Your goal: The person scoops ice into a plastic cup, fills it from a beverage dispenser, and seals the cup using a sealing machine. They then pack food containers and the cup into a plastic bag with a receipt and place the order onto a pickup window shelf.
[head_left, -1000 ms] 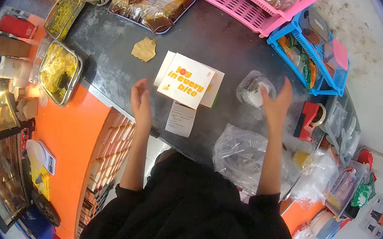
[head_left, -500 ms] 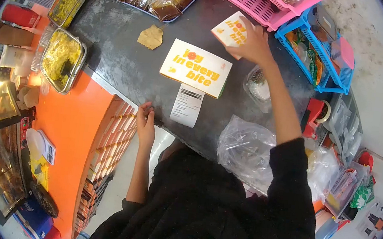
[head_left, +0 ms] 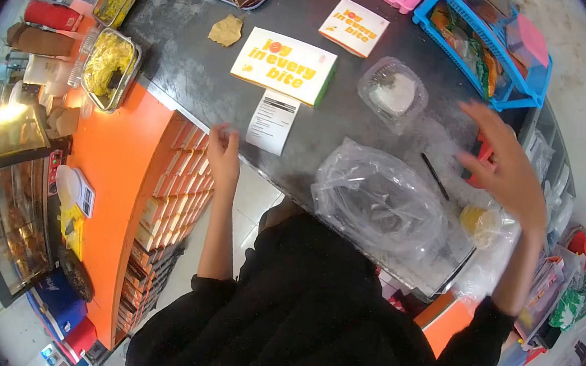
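Observation:
On the dark counter lies a larger white box (head_left: pixel 284 65) with orange and yellow lettering, a printed receipt (head_left: pixel 272 121) sticking out from its near edge. A smaller matching box (head_left: pixel 354 27) sits beyond it to the right. My left hand (head_left: pixel 223 147) is near the counter's front edge, left of the receipt, holding nothing, its fingers slightly apart. My right hand (head_left: pixel 502 158), blurred, hovers with spread fingers by the red tape dispenser (head_left: pixel 482 161). Between the boxes and that hand is a clear container (head_left: pixel 393 93) with white contents.
A clear plastic bag (head_left: pixel 378 200) lies at the near edge, with a black pen (head_left: pixel 435 176) beside it. Blue baskets (head_left: pixel 461 43) stand at the back right. Foil trays (head_left: pixel 109 69) of yellow food are at left. A brown paper scrap (head_left: pixel 225 31) lies behind the boxes.
My right hand has let go of the smaller box, now lying at the back, and has moved right and nearer to me. The left hand stays near the front edge. The view has shifted.

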Demonstrator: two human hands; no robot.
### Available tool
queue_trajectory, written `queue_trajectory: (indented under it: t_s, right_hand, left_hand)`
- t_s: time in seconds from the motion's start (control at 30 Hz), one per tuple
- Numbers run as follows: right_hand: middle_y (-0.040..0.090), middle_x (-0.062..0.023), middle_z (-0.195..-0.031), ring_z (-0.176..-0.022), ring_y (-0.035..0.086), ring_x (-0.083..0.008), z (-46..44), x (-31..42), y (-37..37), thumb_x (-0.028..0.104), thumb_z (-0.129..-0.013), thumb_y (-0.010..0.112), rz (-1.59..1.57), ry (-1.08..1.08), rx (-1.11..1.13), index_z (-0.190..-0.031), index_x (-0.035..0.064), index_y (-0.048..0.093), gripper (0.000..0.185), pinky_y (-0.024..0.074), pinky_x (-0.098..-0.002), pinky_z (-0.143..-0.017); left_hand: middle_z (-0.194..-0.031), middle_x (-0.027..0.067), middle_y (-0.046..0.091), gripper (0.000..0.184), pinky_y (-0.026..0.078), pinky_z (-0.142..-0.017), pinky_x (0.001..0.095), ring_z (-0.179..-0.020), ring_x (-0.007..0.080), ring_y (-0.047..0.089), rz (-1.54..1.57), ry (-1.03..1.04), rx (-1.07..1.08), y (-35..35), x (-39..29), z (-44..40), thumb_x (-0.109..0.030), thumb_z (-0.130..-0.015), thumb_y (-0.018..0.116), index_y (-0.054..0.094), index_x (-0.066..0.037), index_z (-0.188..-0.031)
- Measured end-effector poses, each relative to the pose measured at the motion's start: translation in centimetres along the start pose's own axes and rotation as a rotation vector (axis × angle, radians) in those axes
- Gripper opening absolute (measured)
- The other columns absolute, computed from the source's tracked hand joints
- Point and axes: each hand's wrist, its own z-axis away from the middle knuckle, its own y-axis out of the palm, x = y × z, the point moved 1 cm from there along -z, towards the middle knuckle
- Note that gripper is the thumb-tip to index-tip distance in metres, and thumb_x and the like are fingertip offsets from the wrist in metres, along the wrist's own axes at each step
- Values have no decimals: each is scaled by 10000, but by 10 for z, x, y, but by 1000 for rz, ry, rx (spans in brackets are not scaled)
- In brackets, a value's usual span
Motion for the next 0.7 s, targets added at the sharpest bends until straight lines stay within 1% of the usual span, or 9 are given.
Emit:
queue_trajectory:
  t_s: [0.1,0.13,0.27,0.33,0.4,0.43,0.5,0.53,0.7]
  right_hand:
    - [426,-95,-1331,-1223,402,-238,91,7,-30,240,-817,591,-301,437,-33,-1321,78,380,569,305,-350,-1014]
    - [439,-94,-1316,-1212,411,-228,118,-31,-33,228,-826,578,-271,390,-42,-1319,80,384,550,314,-348,-1007]
    - [497,-82,-1241,-1101,498,-209,212,-172,-37,209,-853,542,-108,457,-182,-1274,71,441,455,385,-330,-930]
    - [555,-75,-1119,-909,569,-176,249,-229,-31,180,-854,528,-140,729,-292,-1208,66,497,373,438,-302,-813]
    - [584,-65,-972,-735,560,-121,268,-261,-20,143,-838,529,-269,672,-537,-1131,60,534,304,448,-270,-698]
    - [573,-68,-888,-693,536,-101,287,-329,-7,149,-823,549,-452,565,-575,-1111,62,547,300,442,-258,-663]
    - [611,-113,-920,-722,567,-153,270,-320,-2,111,-794,583,121,699,-416,-1102,66,553,313,455,-293,-667]
    - [630,-134,-924,-766,602,-195,269,-361,14,97,-791,586,312,498,-480,-1092,61,552,306,468,-319,-690]
    - [640,-152,-826,-816,624,-266,183,-375,24,236,-772,608,-237,553,-802,-947,26,629,275,469,-360,-735]
  left_hand:
    - [-748,96,565,175,421,-623,322,-696,217,560,-436,97,-43,8,-26,39,-176,-852,536,551,-22,-935]
    - [-692,93,549,178,415,-595,339,-653,238,551,-651,168,-35,15,-30,51,-197,-846,547,556,-26,-898]
    - [-783,109,567,140,426,-688,358,-750,263,554,-411,377,42,56,-40,97,-161,-843,541,558,-35,-901]
    - [-822,125,565,138,423,-731,361,-799,277,549,-338,426,14,73,-49,120,-142,-844,532,559,-29,-917]
    - [-930,160,547,152,404,-836,379,-924,314,526,-284,502,79,90,-52,137,-100,-848,508,560,-9,-958]
    - [-960,161,542,149,396,-849,386,-937,319,521,-276,530,95,95,-53,143,-89,-845,506,559,-4,-955]
    - [-1012,172,530,153,387,-865,403,-963,328,513,-278,586,116,105,-66,156,-72,-835,507,554,7,-958]
    - [-1034,182,524,161,386,-869,412,-975,332,509,-296,608,113,108,-77,164,-65,-827,510,551,13,-962]
    - [-1054,204,517,212,382,-880,437,-1022,359,494,-417,601,37,113,-91,187,-50,-796,516,541,21,-993]
